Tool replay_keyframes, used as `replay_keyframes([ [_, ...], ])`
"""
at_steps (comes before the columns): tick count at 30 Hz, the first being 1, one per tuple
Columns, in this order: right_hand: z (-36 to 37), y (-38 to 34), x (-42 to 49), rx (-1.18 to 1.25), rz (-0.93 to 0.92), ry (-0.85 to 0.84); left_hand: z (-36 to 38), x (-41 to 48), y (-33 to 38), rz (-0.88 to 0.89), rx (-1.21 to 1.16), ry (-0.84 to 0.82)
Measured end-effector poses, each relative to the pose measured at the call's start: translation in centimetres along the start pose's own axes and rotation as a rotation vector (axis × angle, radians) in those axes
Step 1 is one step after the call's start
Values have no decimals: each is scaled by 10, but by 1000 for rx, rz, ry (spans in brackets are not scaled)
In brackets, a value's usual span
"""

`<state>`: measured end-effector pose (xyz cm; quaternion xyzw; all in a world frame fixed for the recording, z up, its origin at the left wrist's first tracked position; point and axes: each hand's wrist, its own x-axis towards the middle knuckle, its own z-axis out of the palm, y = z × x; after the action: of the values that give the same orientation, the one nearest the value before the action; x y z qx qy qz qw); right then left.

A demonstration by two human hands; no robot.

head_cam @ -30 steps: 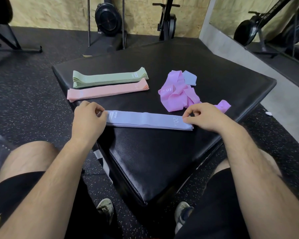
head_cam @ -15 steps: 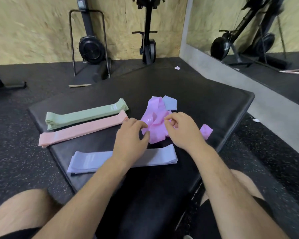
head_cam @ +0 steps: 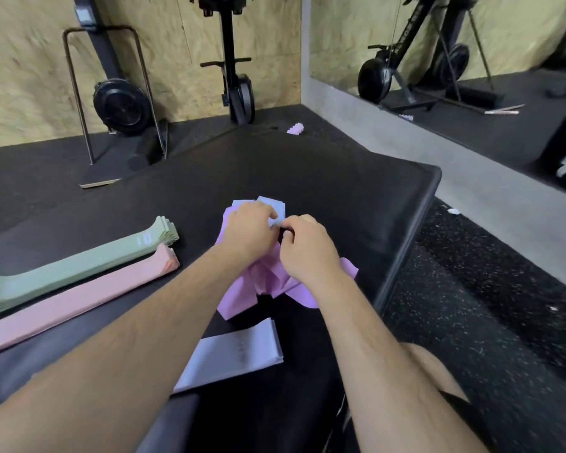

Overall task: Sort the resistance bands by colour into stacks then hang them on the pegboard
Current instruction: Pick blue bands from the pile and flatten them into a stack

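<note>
Presently, item one: black padded platform (head_cam: 356, 191), which carries every band in the lot; no pegboard is in view. Item two: green stack (head_cam: 79, 266), squared, lying along the left side. Item three: pink stack (head_cam: 79, 305), parallel to the green and just beside it on the near side. Item four: purple heap (head_cam: 239, 305), unsorted, crumpled and looped over itself near the middle of the platform. Item five: blue stack (head_cam: 236, 354), flat, near edge, partly under the left forearm. Item six: left hand (head_cam: 247, 232), over the far side of the heap, fingers curled down on the loose blue band (head_cam: 276, 206) that lies against the purple. Item seven: right hand (head_cam: 307, 250), fingers bent, thumb and fingertips closed in a pinch that appears to take the same band's near edge, though the contact is partly hidden. Item eight: small purple piece (head_cam: 296, 129) on the floor beyond the platform, kind unclear. Hazards, as judged: the blue band may be threaded through a purple loop, so a quick pull could drag the heap towards the right edge and spill bands to the floor; a forearm sweep could skew the blue stack.
</note>
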<state>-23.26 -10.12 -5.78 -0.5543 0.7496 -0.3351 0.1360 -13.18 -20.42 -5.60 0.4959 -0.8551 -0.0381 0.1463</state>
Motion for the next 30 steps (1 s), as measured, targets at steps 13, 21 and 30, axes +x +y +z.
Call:
replay_keyframes([
  [13,-6,1,3,69,6,27,-13,14,10,-6,-181,12],
  [21,-10,-5,-11,347,-166,130,-102,-46,-3,82,-400,190],
  [30,-34,-75,-67,499,-420,11,-175,-151,-16,136,-650,310],
])
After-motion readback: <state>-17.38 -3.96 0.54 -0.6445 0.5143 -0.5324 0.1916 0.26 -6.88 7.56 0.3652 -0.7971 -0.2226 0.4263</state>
